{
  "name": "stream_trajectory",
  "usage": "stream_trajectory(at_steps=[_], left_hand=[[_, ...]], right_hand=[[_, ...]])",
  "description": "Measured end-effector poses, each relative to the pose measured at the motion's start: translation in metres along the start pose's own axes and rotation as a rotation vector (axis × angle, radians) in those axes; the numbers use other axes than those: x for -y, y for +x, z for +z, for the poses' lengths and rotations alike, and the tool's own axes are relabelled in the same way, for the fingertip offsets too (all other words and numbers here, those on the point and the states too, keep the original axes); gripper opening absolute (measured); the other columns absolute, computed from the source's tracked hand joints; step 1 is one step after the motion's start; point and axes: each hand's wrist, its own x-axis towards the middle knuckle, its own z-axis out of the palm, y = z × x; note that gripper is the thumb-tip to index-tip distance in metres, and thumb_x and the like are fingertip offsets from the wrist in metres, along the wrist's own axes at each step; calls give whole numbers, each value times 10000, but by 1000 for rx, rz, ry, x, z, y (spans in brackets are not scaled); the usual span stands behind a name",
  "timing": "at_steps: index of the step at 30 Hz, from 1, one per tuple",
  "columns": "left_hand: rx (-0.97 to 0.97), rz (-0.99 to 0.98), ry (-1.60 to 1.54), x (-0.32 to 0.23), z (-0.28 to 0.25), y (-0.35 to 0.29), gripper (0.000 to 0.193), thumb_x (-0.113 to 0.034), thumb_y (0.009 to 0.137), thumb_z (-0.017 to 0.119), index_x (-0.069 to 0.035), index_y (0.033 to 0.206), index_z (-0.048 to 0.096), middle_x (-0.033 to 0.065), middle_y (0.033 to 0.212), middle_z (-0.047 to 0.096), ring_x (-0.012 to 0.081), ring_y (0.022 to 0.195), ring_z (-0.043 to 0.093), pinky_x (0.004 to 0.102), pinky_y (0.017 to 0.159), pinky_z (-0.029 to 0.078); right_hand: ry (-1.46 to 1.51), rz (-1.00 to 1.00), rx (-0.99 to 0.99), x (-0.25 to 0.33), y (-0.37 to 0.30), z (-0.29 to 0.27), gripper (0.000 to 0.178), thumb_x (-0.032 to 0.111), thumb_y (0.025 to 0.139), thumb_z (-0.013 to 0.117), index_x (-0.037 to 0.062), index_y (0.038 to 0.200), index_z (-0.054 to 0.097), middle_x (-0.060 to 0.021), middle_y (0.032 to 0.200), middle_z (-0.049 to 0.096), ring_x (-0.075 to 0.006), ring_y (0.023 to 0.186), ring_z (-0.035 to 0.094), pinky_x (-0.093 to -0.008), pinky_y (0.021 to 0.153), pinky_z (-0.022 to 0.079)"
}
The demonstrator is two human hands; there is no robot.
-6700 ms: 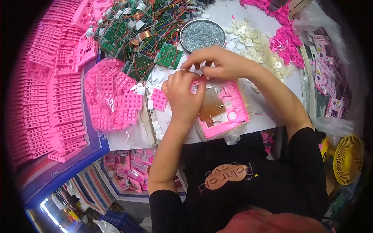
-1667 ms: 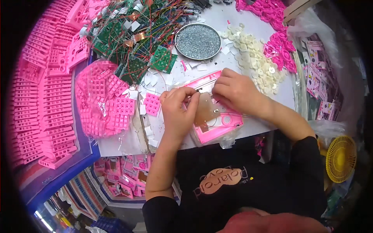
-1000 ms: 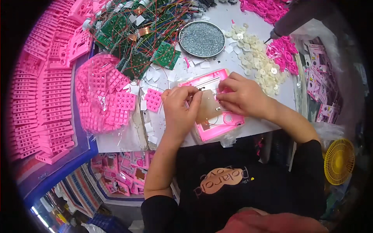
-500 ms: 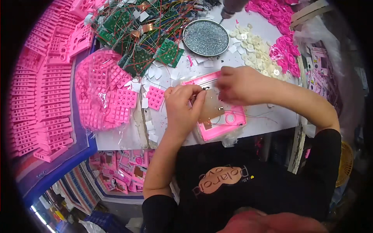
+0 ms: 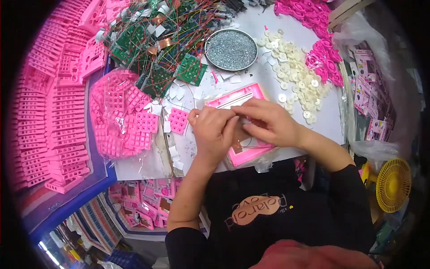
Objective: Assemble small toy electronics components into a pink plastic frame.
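Meeting over the pink case [image 5: 242,158], the fingers of the left hand [image 5: 214,127] and the right hand [image 5: 274,124] came close together, the left thumb and forefinger bent toward each other, the right ones curled with a small gap between them. Whether either hand was pinching some small part could not be told, since the knuckles hid the tips. A slip of the right fingertips seemed the likeliest trouble, as a tiny piece could have dropped inside the case, out of sight; a knuckle might also have snagged the thin wires [image 5: 259,147] and tugged a joint loose. The case lay directly beneath both hands, tilted on the bench [image 5: 331,127], its upper edge reaching past the fingers and its lower edge nearer the person's body. The brown sheet [image 5: 241,135] inside it showed just under the fingertips, partly covered. Farther out, a pink button pad [image 5: 179,120] lay beside the left hand, white discs [image 5: 309,92] spread beyond the right, and a round dish [image 5: 231,70] of small metal bits stood past the case's upper edge.
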Motion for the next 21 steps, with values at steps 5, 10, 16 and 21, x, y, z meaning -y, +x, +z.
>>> stream_trajectory(at_steps=[5,10,16,21], left_hand=[[-42,-5,15,-5,-1,-4,109,-90,814,759,-116,906,707,7,821,675,194,794,598,380,832,334],[-35,36,-13,-1,0,-3,128,-73,801,764,-109,908,705,16,830,678,197,787,597,372,819,341],[5,76,-14,-2,-7,-4,150,-57,795,765,-110,926,715,15,850,693,197,777,599,369,825,344],[-41,48,-28,-6,-3,-3,158,-45,792,766,-111,928,721,5,846,694,196,778,609,367,818,345]], right_hand=[[-116,10,-21,8,-5,-14,448,78,872,675,49,1317,634,-126,1044,667,-259,869,653,-350,721,517],[-100,-51,-18,-1,-5,-7,406,100,862,667,54,1265,652,-123,1055,673,-293,898,662,-374,766,532],[8,87,27,4,1,-20,365,72,860,672,41,1224,677,-104,974,676,-247,815,655,-338,712,518],[-110,-95,-109,1,-9,-11,343,110,857,696,41,1193,687,-93,926,673,-247,770,654,-330,683,518]])
